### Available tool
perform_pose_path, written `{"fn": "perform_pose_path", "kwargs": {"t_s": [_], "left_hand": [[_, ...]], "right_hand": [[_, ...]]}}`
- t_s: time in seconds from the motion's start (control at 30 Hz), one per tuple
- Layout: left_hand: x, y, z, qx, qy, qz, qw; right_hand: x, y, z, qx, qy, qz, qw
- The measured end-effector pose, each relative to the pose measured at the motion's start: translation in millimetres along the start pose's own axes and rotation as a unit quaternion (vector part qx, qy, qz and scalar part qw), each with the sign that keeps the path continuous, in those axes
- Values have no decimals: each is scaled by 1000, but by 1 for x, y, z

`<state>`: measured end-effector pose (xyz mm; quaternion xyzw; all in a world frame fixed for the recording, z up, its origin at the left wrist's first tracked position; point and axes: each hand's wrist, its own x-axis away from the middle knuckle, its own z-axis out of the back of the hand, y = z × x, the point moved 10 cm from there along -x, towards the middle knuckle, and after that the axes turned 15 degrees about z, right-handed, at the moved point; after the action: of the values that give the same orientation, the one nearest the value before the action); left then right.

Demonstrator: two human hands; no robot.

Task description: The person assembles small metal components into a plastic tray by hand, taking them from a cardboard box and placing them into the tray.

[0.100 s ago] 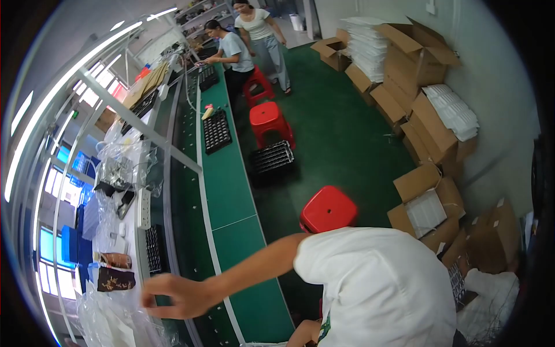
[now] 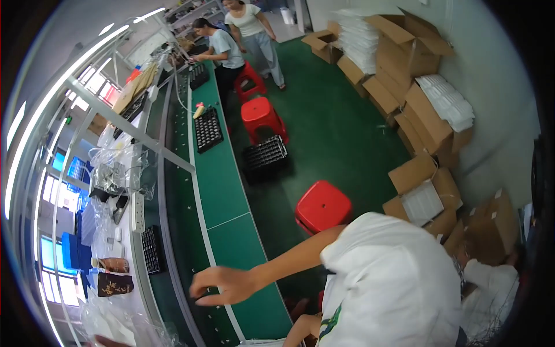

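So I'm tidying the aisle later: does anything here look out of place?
Yes. A black slotted tray lies on the green floor beside a red stool, not on the bench where a similar tray sits. Open cardboard boxes lie tumbled along the wall.

One bare arm reaches out from the white short sleeve toward the left of the view, nearly straight with the elbow only slightly bent. Its hand [image 2: 222, 286] is open and empty, palm turned down, fingers [image 2: 202, 301] spread and curled loosely. Which arm this is cannot be told for sure. A second forearm shows only partly at the lower edge, its hand hidden.
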<state>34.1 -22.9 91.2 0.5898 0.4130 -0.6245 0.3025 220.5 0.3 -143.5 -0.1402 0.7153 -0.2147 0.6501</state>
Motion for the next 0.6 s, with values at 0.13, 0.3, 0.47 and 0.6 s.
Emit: {"fn": "perform_pose_path", "kwargs": {"t_s": [0.13, 0.3, 0.47, 0.6], "left_hand": [[95, 130, -60, 414, -188, -71, 888], [298, 334, -108, 519, -609, -42, 598], [478, 533, 12, 533, -801, -121, 245], [507, 660, 125, 488, -843, -192, 125]], "right_hand": [[167, 28, 126, 175, 52, -245, 952], [332, -16, 244, 310, 154, -375, 860], [466, -138, 341, 394, 401, -385, 732], [594, -197, 398, 283, 645, -325, 631]]}}
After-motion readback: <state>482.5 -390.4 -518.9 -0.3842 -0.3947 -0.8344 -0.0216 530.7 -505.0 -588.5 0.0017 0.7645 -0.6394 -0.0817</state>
